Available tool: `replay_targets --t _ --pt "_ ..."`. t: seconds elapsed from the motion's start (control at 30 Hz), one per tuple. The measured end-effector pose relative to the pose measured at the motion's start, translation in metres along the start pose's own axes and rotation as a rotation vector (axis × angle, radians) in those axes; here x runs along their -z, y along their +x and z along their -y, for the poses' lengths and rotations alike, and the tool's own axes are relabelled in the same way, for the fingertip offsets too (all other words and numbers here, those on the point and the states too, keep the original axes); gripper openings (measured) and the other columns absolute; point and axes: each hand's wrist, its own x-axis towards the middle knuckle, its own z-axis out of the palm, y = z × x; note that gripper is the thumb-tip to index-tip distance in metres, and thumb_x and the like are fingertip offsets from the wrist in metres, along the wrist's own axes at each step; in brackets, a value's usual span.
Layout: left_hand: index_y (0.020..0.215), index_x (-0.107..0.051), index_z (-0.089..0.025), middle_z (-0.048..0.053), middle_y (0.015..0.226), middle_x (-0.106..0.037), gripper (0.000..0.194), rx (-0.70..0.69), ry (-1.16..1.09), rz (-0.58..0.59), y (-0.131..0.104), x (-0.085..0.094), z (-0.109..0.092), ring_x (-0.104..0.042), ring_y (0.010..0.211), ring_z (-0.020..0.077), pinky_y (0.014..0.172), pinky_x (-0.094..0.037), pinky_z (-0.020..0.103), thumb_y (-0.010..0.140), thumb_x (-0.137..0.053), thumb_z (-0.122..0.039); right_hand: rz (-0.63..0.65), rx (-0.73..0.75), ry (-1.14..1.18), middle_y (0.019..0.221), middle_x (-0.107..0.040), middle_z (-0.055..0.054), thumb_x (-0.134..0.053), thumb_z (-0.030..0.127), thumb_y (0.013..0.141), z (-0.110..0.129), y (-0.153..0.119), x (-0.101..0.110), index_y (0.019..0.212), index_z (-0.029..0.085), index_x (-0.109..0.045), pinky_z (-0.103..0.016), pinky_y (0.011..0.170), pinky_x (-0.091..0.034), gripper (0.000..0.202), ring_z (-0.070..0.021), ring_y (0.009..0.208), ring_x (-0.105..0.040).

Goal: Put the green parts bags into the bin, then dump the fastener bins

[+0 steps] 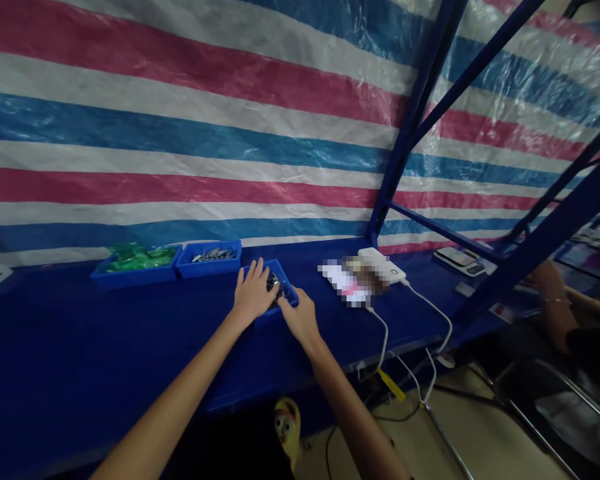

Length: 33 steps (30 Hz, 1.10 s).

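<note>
A small blue tray [285, 277] with dark small parts sits on the blue table [80, 347]. My left hand [253, 293] rests over the tray's left half, fingers spread on the parts inside. Against the tray's near right edge, my right hand [300, 317] reaches toward the parts; its fingers are partly hidden and I cannot tell if they hold anything.
Two more blue trays stand to the left: one with metal parts [210, 259], one with green bags [135, 263]. A white power bank [383, 265] with cables lies right of a blurred item. Blue rack struts [410, 133] rise at right; another person's arm [555, 300] shows beyond.
</note>
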Motion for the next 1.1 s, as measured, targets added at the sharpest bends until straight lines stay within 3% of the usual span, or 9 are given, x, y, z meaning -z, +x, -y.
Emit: replay_targets --t 0.33,0.57,0.77,0.9,1.03,1.1 --pt "0.133 -0.039 -0.015 0.007 0.147 -0.020 0.057 -0.006 -0.076 0.005 0.001 0.004 -0.005 -0.014 0.137 0.0212 0.111 -0.010 0.043 0.086 -0.030 -0.045 -0.041 0.038 -0.023 0.097 -0.065 -0.005 -0.055 0.022 0.068 -0.001 0.002 0.003 0.100 0.020 -0.066 -0.032 0.089 -0.045 0.033 -0.0203 0.093 -0.060" --pt "0.134 -0.038 -0.018 0.007 0.149 -0.013 0.054 0.007 -0.124 -0.049 -0.011 0.003 -0.001 -0.013 0.137 0.0233 0.110 -0.015 0.044 0.087 -0.030 -0.045 -0.083 0.188 0.039 0.106 -0.061 -0.006 -0.053 0.018 0.068 0.001 -0.001 0.000 0.110 0.017 -0.061 -0.029 0.094 -0.041 0.043 -0.0187 0.101 -0.056" --pt "0.135 -0.037 -0.016 0.010 0.148 -0.015 0.056 -0.009 -0.034 0.026 -0.011 0.012 -0.013 -0.011 0.137 0.0248 0.110 -0.013 0.044 0.087 -0.031 -0.045 -0.031 0.111 0.062 0.108 -0.062 -0.006 -0.051 0.021 0.074 -0.011 0.000 0.006 0.110 0.019 -0.062 -0.034 0.095 -0.041 0.038 -0.0204 0.103 -0.056" --pt "0.134 -0.038 -0.015 0.011 0.148 -0.017 0.057 -0.008 0.015 0.066 -0.008 0.013 -0.020 -0.011 0.137 0.0247 0.111 -0.010 0.044 0.086 -0.032 -0.045 0.033 0.095 0.042 0.111 -0.061 -0.011 -0.049 0.031 0.080 -0.016 -0.005 0.039 0.115 0.017 -0.058 -0.034 0.084 -0.048 0.038 -0.0200 0.095 -0.060" --pt "0.133 -0.040 -0.015 0.010 0.149 -0.016 0.058 -0.008 0.038 0.064 -0.005 0.009 -0.021 -0.009 0.138 0.0242 0.111 -0.009 0.044 0.086 -0.031 -0.047 -0.068 0.270 -0.056 0.116 -0.059 -0.011 -0.049 0.030 0.082 -0.024 0.001 0.105 0.117 0.019 -0.055 -0.035 0.087 -0.045 0.037 -0.0196 0.098 -0.059" --pt "0.133 -0.041 -0.014 0.010 0.149 -0.014 0.059 0.002 0.063 0.072 -0.004 0.009 -0.021 -0.009 0.138 0.0243 0.111 -0.008 0.044 0.085 -0.033 -0.047 -0.124 0.283 -0.126 0.117 -0.060 -0.011 -0.044 0.029 0.085 -0.035 0.010 0.138 0.122 0.019 -0.050 -0.037 0.090 -0.042 0.039 -0.0199 0.104 -0.057"
